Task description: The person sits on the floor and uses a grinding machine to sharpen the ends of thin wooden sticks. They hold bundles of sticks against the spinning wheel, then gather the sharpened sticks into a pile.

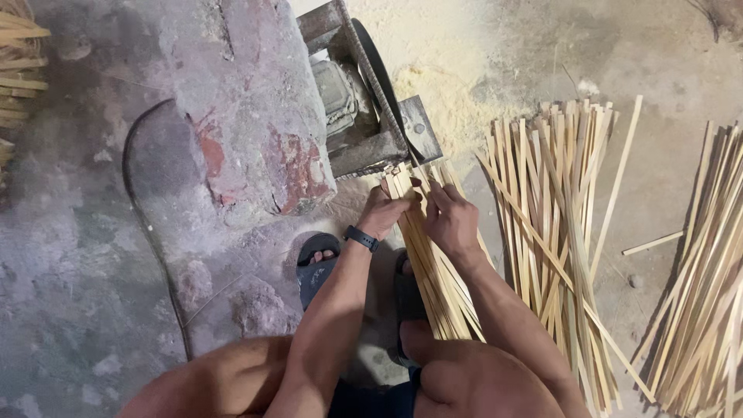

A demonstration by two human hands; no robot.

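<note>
Floor: grey, dusty concrete floor; everything is carried by it, w/ pale sawdust spread toward its top edge.
Block: big grey block w/ red paint patches, set at floor's top-centre, just left of machine.
Machine: small grey metal machine w/ black belt, seen just beyond the hands.
Right pile: loose pile of pale split bamboo strips, laid right of centre.
Far pile: second heap of like strips, at floor's right edge.
Left stack: more strips, at top-left corner, cut off by frame.
Held bundle: bundle of thin pale bamboo strips, run from the lap up to the machine's front, at floor's centre.
Sandal: dark sandal, worn on foot, below-left of hands.
L hand: left hand, black wristband worn; fingers closed round bundle's top end.
R hand: right hand, fingers laid narrow over same bundle, gripping it from the right.
</note>
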